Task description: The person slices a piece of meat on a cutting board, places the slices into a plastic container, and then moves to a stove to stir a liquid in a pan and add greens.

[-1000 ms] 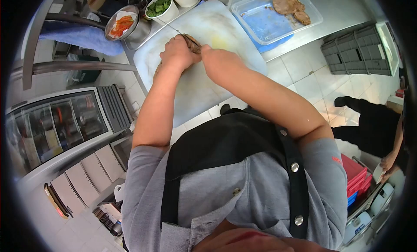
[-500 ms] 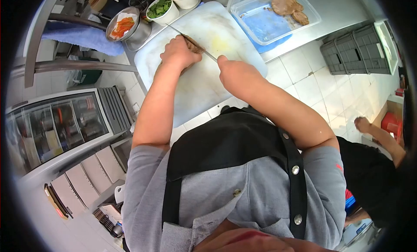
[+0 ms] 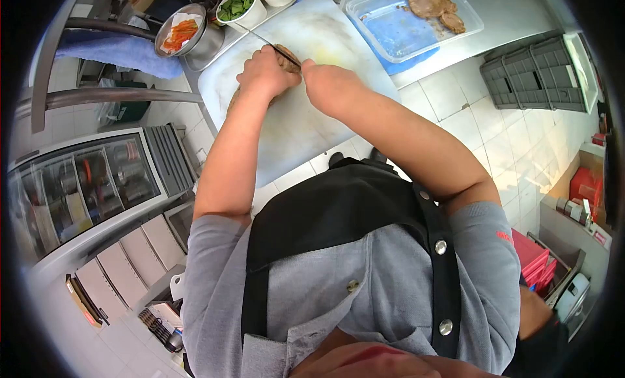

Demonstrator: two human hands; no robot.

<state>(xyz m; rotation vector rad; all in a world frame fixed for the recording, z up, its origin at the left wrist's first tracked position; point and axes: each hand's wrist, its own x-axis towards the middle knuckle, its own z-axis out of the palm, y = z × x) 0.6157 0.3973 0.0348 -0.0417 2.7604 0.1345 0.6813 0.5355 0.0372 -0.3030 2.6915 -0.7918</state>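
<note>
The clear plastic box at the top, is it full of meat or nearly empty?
Nearly empty. The clear plastic box holds only a few brown meat slices in its far corner; the rest of its bottom shows bare, with blue beneath.

Open white cutting board surface below both hands, bare down to the near edge. Bare board also right of the right hand, toward the far right corner. Blocked at the far left corner by a round metal bowl of orange strips and a white tub of green leaves, just beside the board's edge. Hemmed on the far right by a clear plastic container holding brown meat slices. Thin knife blade slanting across the far side past the left hand. Narrow gap between the two hands, filled by a brown meat piece.
</note>
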